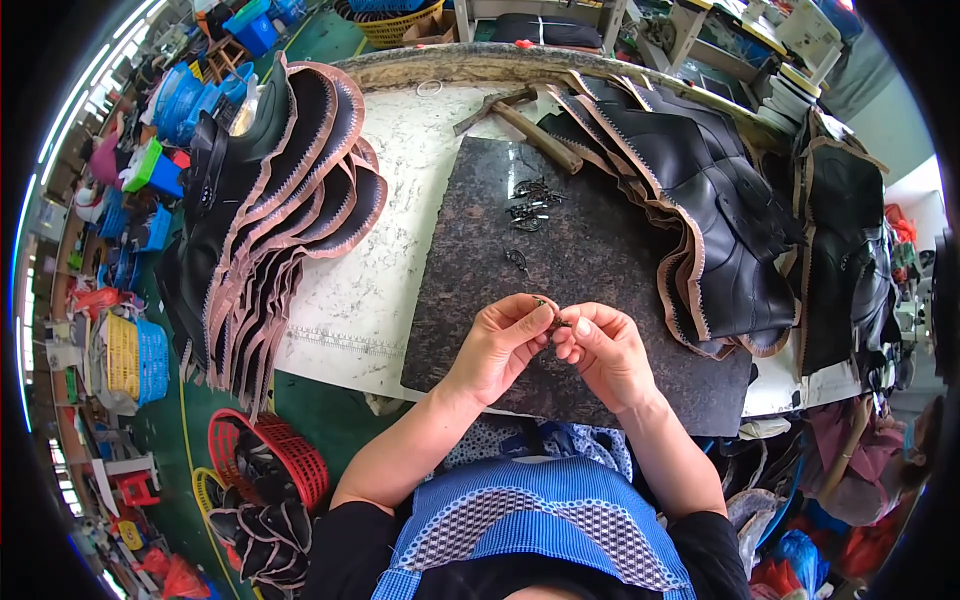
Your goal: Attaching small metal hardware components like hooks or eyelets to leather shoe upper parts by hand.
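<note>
My left fingers (532, 320) and right fingers (592, 337) pinch a small dark piece (561, 323) (mostly hidden); I'd steady one side, the loose fittings (530, 211) lying beyond them.

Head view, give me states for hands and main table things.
Left hand, pinching small dark hardware
Right hand, pinching too
Dark mottled rectangular slab, lying flat
Small black metal pieces, loose on slab
Wooden-handled hammer, lying down
Left brown-edged black leathery stack, layered
Right black leathery stack, layered

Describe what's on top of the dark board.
Small dark metal pieces and a hammer handle's end lie on the board. Black boot uppers cover part of its right side; whatever they, the left hand or right hand cover is hidden.
</note>
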A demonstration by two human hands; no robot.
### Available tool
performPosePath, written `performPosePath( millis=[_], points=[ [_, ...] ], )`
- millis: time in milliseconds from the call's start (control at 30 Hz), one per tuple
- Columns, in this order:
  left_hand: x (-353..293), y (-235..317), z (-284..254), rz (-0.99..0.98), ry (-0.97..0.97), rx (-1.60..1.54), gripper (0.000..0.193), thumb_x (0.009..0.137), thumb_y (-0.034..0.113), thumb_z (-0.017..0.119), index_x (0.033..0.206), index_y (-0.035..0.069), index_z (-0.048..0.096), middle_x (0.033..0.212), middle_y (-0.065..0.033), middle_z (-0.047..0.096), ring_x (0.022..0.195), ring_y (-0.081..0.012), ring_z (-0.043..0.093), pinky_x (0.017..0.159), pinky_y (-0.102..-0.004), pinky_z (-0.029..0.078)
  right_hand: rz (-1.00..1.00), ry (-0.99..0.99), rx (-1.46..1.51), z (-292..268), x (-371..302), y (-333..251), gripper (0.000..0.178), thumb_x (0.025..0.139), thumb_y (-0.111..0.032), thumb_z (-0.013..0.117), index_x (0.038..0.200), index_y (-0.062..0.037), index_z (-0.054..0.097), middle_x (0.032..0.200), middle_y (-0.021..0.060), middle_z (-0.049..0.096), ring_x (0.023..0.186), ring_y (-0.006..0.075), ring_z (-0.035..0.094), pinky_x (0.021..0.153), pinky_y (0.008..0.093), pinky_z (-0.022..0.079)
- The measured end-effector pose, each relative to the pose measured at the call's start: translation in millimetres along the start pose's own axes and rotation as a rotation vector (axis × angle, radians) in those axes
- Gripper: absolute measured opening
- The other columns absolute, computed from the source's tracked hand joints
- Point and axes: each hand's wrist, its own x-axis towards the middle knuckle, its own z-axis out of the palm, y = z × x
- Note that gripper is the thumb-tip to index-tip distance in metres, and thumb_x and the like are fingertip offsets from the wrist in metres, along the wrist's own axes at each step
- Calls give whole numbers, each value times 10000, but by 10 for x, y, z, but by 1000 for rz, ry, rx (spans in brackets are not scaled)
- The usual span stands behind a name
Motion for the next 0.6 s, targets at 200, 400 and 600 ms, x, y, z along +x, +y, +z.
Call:
performPosePath(
  millis=[200, 400, 600],
  points=[
    [-48, -22, -26, -61, -264, -207, 126, 1001, 102, 680, 1088, 22, 724, 979, -75, 742, 870, -157, 726, 793, -270, 593, 39, -132, 209, 16, -112, 148, 171, 982, -113, 712, 1099, 8, 742, 933, 124, 761, 783, 162, 732, 726, 247, 603],
    [-152, 14, 60, -84, -95, -123, 127, 1000, 114, 689, 1079, 22, 725, 971, -71, 739, 817, -147, 706, 751, -248, 580, -170, 32, -116, 106, -182, 152, 166, 960, -136, 744, 1063, -6, 732, 910, 100, 717, 731, 146, 690, 655, 234, 558],
    [-200, 128, 20, -142, -142, 130, 106, 988, 139, 721, 1006, 36, 738, 844, -13, 673, 706, -84, 584, 628, -234, 479, -276, -85, -676, 155, -151, -216, 495, 843, -94, 848, 1300, -5, 681, 971, 22, 612, 925, 97, 620, 773, 243, 526]
  ],
)
